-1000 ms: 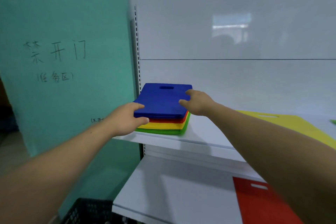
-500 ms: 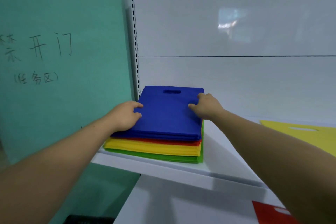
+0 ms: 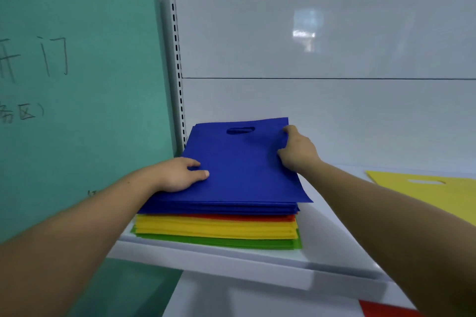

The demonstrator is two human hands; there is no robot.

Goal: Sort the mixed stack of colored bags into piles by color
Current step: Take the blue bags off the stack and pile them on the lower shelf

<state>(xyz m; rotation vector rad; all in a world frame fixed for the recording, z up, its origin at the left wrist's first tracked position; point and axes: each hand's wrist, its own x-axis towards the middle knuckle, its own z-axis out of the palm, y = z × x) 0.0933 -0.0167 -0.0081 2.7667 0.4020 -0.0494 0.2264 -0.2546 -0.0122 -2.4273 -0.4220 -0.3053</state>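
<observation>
1. Counting what's here: one mixed stack [image 3: 219,229] of bags sits in the middle of the frame. It's at the left end of a white shelf [image 3: 231,257], just beside the slotted upright [image 3: 177,59].
2. Four colour bands in it, top to bottom: blue (the thickest), a thin red sliver, yellow, then green at the bottom. The layers are way too thin to count single bags, so I won't try.
3. The top blue bag [image 3: 239,162] lies a bit skewed on the pile, with its lower right corner poking out past the layers under it. It has one oval handle hole near its far edge.
4. Two hands, both on that bag. The left hand [image 3: 177,177] rests on its left edge, thumb and one finger lying flat on top. The other fingers are out of sight.
5. The right hand [image 3: 298,152] has its fingers curled, pinching the bag's right edge up near the far corner.
6. One lone yellow bag [image 3: 443,195] lies flat at the right edge of the frame. It's on the same shelf, well apart from the stack, with one handle hole showing.
7. One red bag [image 3: 381,311], just a corner of it, shows at the bottom right on the lower shelf [image 3: 257,298].
8. A teal wall [image 3: 77,136] with handwritten characters fills the left side.
</observation>
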